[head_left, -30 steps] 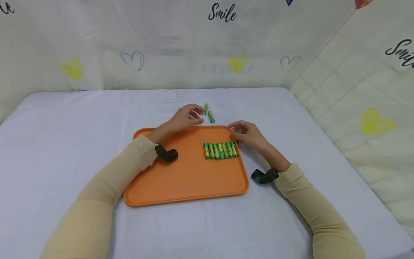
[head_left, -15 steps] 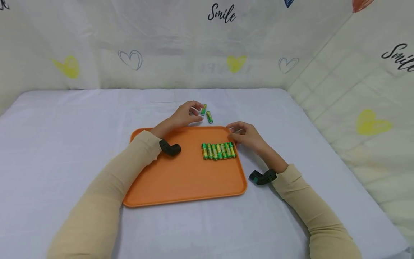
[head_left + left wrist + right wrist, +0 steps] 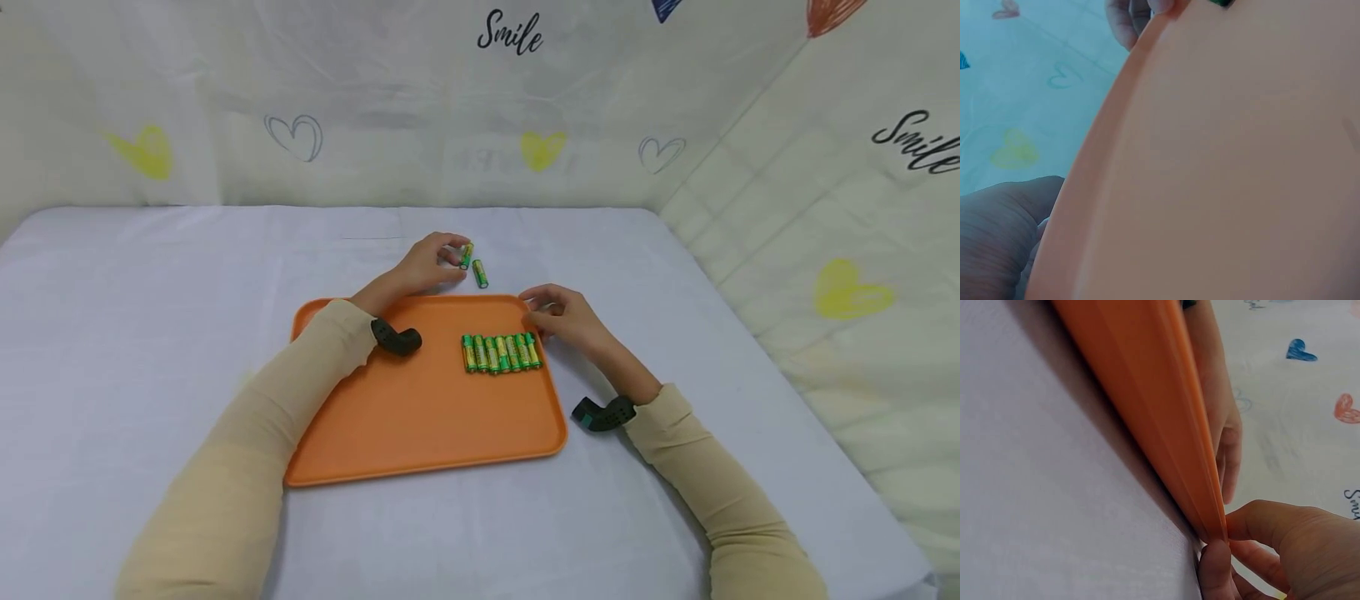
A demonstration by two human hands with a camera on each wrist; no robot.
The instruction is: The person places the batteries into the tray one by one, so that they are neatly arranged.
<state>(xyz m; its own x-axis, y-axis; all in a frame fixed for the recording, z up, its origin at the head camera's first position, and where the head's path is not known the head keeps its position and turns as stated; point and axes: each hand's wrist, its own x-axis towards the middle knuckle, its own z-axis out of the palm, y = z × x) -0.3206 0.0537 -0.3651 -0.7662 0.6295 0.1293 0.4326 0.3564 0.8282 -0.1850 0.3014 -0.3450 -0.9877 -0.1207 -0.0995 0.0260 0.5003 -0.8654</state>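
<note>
Past the far rim of an orange tray (image 3: 420,417), my left hand (image 3: 427,262) reaches to a small green and yellow battery (image 3: 467,256) on the tablecloth. Its index finger and thumb lie around the battery, fingertips right at it. A second battery (image 3: 480,273) lies just to the right. My right hand (image 3: 562,317) holds the tray's far right corner, thumb and finger pinching the rim in the right wrist view. Several batteries (image 3: 502,354) stand side by side in a row on the tray, near its right rim. In the left wrist view the left hand (image 3: 997,231) shows only partly, its fingertips hidden behind the tray.
A white cloth (image 3: 637,517) covers the table under the tray. Behind and to the right hang pale sheets (image 3: 375,100) printed with hearts and lettering. Both wrists wear black camera mounts; the left one (image 3: 397,337) hangs over the tray.
My left fingers have come slightly closer to the farther loose battery and now overlap it. The right hand stays at the tray corner. The head view has shifted slightly.
</note>
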